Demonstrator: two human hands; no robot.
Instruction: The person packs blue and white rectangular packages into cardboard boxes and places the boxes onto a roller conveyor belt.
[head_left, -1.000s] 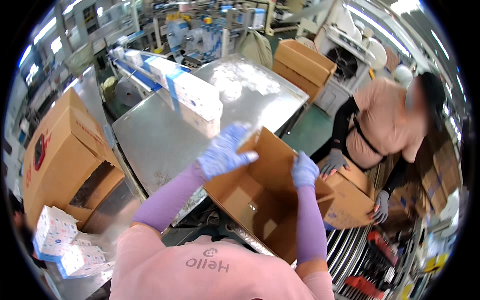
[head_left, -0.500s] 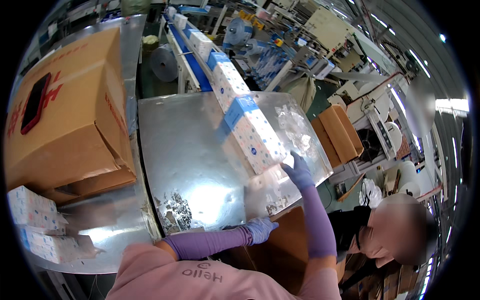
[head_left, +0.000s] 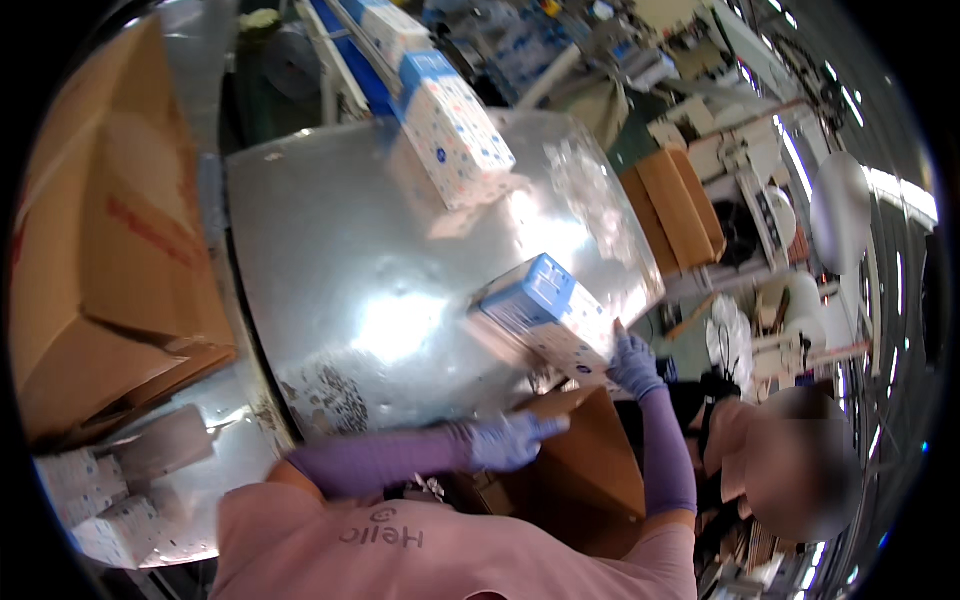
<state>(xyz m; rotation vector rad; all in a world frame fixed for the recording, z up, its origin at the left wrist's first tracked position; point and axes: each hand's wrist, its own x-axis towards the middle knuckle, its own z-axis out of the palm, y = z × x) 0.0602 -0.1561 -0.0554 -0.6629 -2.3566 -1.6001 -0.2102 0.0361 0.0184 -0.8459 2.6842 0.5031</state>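
Note:
My right hand (head_left: 633, 365), in a thin blue-violet glove, grips the near end of a white and blue tissue pack (head_left: 560, 318) with printed dots. The pack lies slantwise at the metal table's near right part, its blue end pointing away from me. My gloved left hand (head_left: 515, 441) is empty, with its forefinger stretched out, over the side of an open brown carton (head_left: 592, 455) in front of me. Another tissue pack (head_left: 455, 135) rests farther back on the metal table (head_left: 320, 250), at the end of a row coming off the conveyor.
A large brown carton (head_left: 120, 250) stands on the left, with several tissue packs (head_left: 115, 520) below it. A smaller carton (head_left: 672, 210) sits beyond the table's right edge. Crumpled clear film (head_left: 585, 195) lies on the table. Another person (head_left: 740, 450) is close by on the right.
My right hand has drawn the front tissue pack away from the row, toward me and to the right. The left hand has shifted slightly. My view has moved, so the table sits higher.

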